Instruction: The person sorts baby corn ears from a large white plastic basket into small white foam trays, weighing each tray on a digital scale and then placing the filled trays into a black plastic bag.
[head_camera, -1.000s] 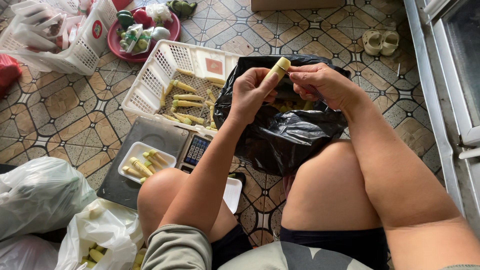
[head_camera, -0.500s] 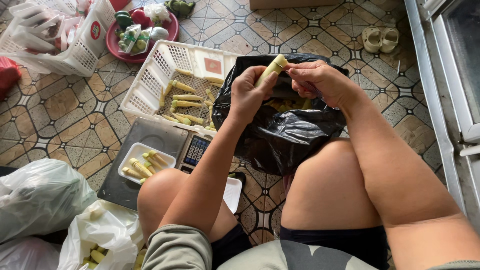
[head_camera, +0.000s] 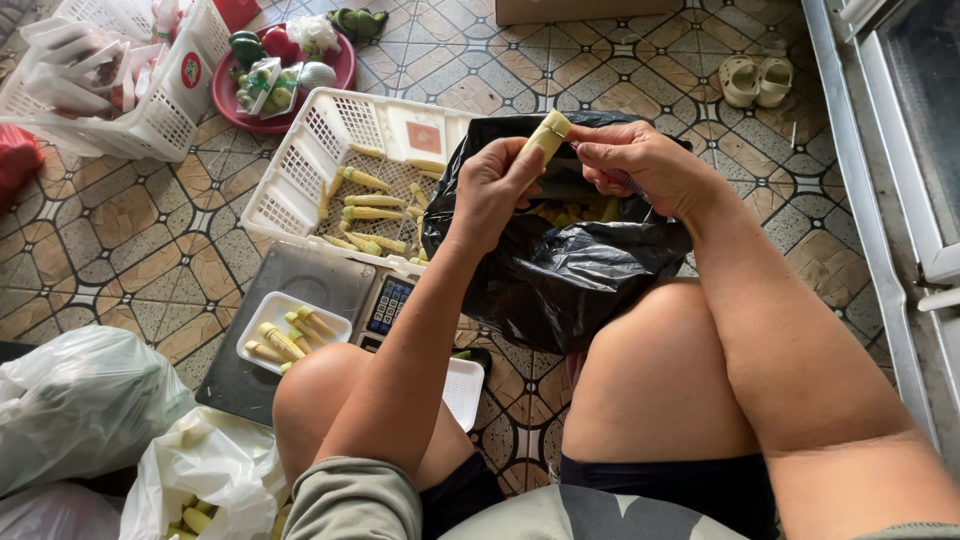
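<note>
My left hand is closed around a pale yellow baby corn, whose cut end sticks up past my fingers. My right hand sits just right of that end, fingers pinched together close to its tip; whether it grips a small tool I cannot tell. Both hands hover over an open black plastic bag between my knees, with yellow-green husk pieces inside.
A white slotted basket with several peeled baby corns lies on the tiled floor. A small white tray of corns rests on a grey scale. White plastic bags lie at the lower left, a red dish of vegetables behind, sandals far right.
Both hands with the corn stay over the black bag, barely shifted. The view has drifted a little; the right fingers have moved closer to the corn's tip.
</note>
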